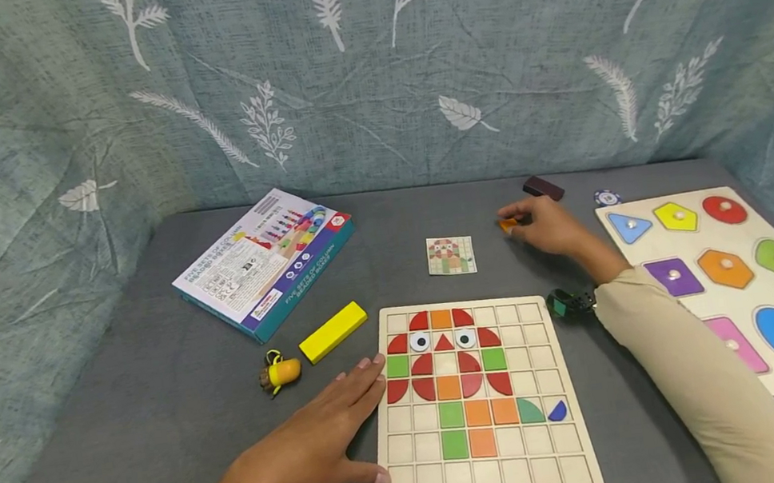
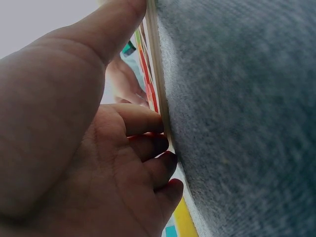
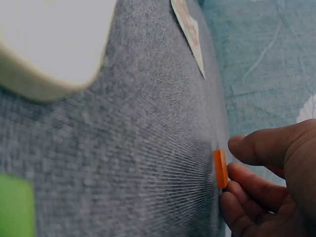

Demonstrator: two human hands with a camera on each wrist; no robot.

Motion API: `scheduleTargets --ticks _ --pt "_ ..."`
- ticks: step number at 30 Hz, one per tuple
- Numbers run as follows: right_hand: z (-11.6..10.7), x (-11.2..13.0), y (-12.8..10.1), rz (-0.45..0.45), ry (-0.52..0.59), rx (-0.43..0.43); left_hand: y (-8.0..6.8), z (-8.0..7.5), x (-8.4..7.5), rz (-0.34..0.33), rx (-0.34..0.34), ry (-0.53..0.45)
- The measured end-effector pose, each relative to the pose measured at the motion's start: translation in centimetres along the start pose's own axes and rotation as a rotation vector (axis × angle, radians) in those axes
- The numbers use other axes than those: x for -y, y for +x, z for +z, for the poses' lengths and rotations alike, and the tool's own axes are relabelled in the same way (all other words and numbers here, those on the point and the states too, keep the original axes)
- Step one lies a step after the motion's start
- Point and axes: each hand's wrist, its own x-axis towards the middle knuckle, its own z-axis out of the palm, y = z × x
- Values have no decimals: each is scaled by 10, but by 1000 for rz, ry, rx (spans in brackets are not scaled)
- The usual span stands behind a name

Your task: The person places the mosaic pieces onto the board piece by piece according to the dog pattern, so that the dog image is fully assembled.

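A square wooden grid board lies on the cloth, with red, orange and green pieces and two eye pieces set in a pattern on its upper left and middle. My left hand rests along the board's left edge, fingers extended and thumb spread near the lower corner. Beyond the board my right hand pinches a small orange tile at its fingertips, close to the table surface. A green quarter-round piece and a blue half-round piece lie on the board's right side. Left of the right hand is a pattern card.
On the right lies a shape-puzzle board with knobbed pieces. A poker chip and a dark block are near the back. To the left are a boxed set, a yellow block and a small toy figure.
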Motion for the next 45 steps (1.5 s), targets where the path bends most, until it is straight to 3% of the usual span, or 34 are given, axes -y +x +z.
scheduleTargets --ticks 10,22,34,45 --pt "3 -7 4 35 -6 -21 2 0 0 0 8 -3" --pt "-3 -5 1 -46 -143 5 4 2 0 3 7 -7" --pt "-9 6 -10 -41 -129 12 4 2 0 25 -4 -1" --pt "-7 31 -31 -146 -144 79 1 1 2 18 -5 -11"
